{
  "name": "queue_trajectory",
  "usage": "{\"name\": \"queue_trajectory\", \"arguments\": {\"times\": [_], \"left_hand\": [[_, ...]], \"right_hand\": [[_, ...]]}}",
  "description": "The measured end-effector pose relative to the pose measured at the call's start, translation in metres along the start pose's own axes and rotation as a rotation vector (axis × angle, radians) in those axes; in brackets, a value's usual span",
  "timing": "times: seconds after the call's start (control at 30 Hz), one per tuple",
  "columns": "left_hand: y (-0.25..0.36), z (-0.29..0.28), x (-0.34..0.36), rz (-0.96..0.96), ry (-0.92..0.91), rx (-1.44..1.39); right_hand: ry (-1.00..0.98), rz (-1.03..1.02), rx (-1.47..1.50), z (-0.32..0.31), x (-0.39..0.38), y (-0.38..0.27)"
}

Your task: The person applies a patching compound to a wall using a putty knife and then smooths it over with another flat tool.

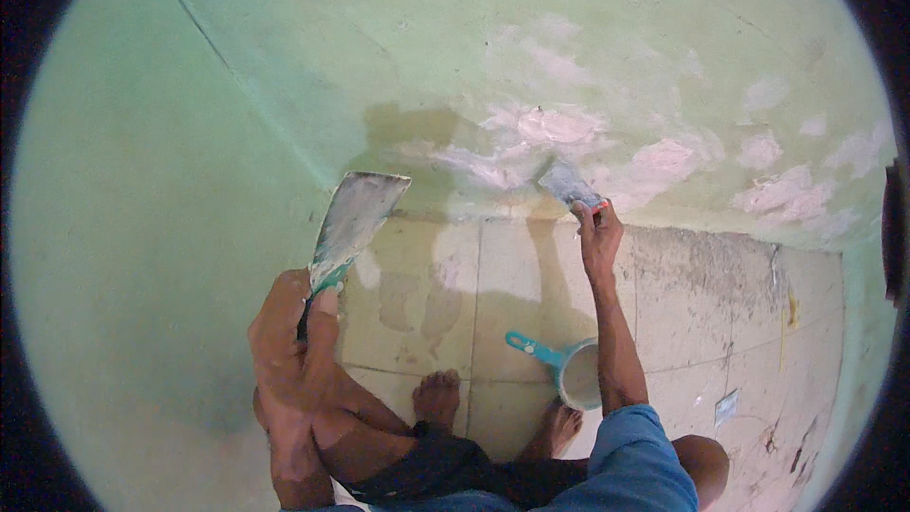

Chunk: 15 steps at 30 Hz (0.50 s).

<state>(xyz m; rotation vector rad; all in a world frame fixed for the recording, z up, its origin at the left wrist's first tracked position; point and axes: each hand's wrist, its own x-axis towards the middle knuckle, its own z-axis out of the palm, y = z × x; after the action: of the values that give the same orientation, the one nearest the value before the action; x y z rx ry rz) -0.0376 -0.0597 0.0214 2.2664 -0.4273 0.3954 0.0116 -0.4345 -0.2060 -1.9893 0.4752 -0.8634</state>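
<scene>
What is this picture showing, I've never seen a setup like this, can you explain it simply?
There's no machine: these are a person's bare hands, seen from a camera on their head, looking down. Its fisheye lens bends straight edges. The left hand holds a scraper with pale smears. The right hand holds a second scraper up by the green wall, near whitish patches; I can't tell whether it touches. On the tiled floor, by the right foot, is a dipper with a blue handle.

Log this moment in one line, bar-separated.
left hand: wide scraper | right hand: small scraper near pale wall patches | blue-handled dipper: by right foot
</scene>
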Motion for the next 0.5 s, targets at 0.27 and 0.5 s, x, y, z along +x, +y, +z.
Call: {"name": "queue_trajectory", "arguments": {"times": [0.27, 0.5], "left_hand": [[0.004, 0.003, 0.001, -0.034, -0.015, -0.057], [0.004, 0.002, 0.000, 0.042, -0.047, -0.100]], "right_hand": [[-0.268, -0.802, -0.649, 0.000, 0.056, -0.086], [-0.154, -0.794, -0.701, -0.006, 0.070, -0.109]]}}
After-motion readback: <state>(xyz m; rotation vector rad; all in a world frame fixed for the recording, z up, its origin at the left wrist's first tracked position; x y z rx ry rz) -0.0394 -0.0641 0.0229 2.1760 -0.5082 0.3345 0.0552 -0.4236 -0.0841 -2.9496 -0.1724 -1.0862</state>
